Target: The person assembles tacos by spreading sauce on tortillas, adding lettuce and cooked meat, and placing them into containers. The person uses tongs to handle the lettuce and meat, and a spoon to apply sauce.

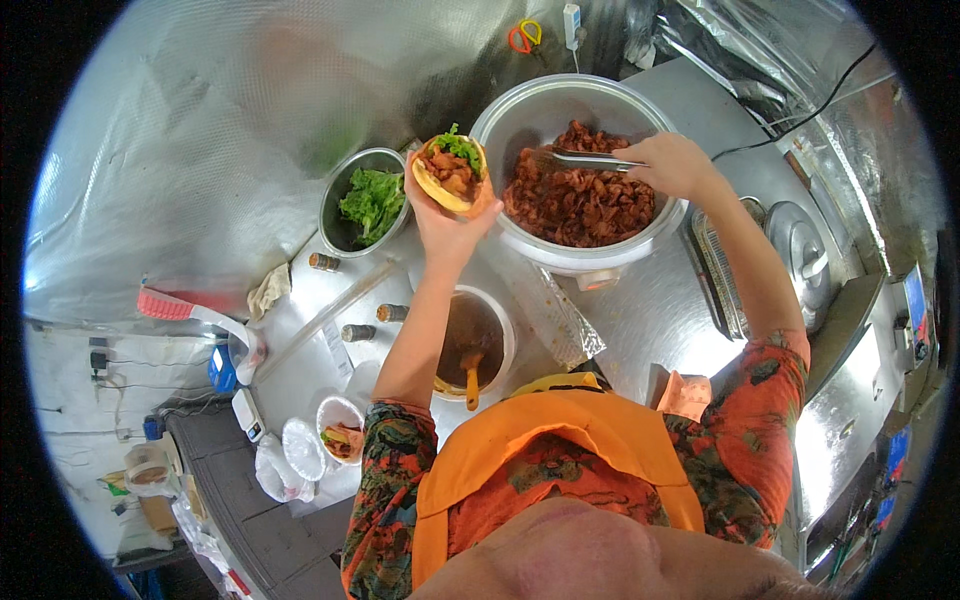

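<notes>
Meat [453, 177], brown and lumpy, may spill if left hand [447, 225] tips the round yellow bun [434, 189] it holds, upper middle; right hand [674, 166] grips shiny metal tongs [598, 161].

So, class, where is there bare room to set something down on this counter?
The widest patch lies between the clear plastic, the meat pot and the mesh rack. A smaller one sits beyond the right hand, between that pot and the foil wall. The left is crowded: lettuce bowl, small jars, sauce pot and white bowls stand close together.
</notes>
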`<state>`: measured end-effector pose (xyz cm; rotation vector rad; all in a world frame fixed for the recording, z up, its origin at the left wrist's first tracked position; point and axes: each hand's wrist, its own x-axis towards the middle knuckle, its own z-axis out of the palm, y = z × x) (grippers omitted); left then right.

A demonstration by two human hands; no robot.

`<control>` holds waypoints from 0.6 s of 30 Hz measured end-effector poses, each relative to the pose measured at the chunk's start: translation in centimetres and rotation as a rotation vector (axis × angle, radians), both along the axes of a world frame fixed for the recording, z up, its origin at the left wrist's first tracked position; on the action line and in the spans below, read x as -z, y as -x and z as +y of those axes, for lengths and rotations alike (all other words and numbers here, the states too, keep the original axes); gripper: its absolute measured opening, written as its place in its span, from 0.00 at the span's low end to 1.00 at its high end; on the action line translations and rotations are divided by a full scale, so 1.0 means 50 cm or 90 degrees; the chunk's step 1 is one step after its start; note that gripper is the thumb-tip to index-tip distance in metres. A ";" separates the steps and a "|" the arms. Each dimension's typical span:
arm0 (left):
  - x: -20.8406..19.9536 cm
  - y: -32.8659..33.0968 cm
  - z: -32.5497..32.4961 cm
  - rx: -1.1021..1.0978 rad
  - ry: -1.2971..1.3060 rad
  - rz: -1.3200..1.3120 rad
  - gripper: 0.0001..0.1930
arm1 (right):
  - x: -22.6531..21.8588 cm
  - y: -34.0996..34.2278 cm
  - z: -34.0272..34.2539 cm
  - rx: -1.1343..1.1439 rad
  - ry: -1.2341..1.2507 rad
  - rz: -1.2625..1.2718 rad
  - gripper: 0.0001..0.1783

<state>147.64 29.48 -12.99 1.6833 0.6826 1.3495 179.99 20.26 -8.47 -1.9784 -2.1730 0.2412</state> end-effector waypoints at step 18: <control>-0.018 -0.115 0.020 -0.061 -0.148 0.228 0.64 | -0.231 -0.025 -0.214 0.127 -0.111 0.320 0.22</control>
